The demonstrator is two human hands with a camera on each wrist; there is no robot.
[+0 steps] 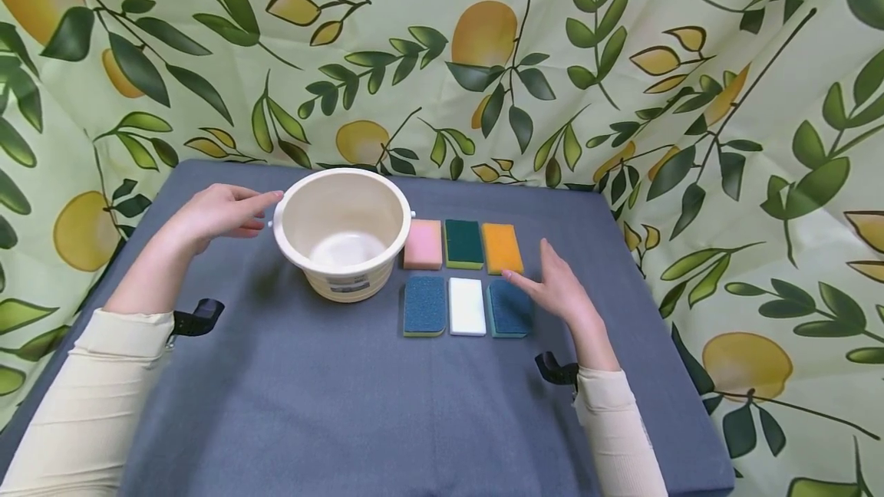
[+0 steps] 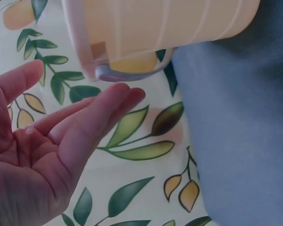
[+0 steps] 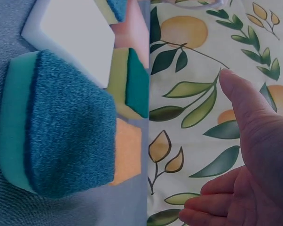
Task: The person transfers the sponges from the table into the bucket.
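A cream plastic bucket (image 1: 341,232) stands upright at the back left of the table. My left hand (image 1: 228,213) is beside its rim, fingers extended and holding nothing. In the left wrist view, those fingertips are just by the bucket's grey handle (image 2: 132,75); whether they touch is unclear. Right of the bucket lie two rows of sponges: pink (image 1: 423,245), dark green and yellow (image 1: 464,243), and orange (image 1: 503,248) behind; blue (image 1: 424,305), white (image 1: 467,307), and blue with a teal base (image 1: 509,309) in front. My right hand (image 1: 555,288) hovers spread beside the right-hand sponges, holding nothing.
A grey-blue cloth (image 1: 331,405) covers the table. Behind and at both sides hangs a curtain (image 1: 414,129) patterned with lemons and leaves. Black camera mounts sit on the left wrist (image 1: 199,318) and the right wrist (image 1: 555,370).
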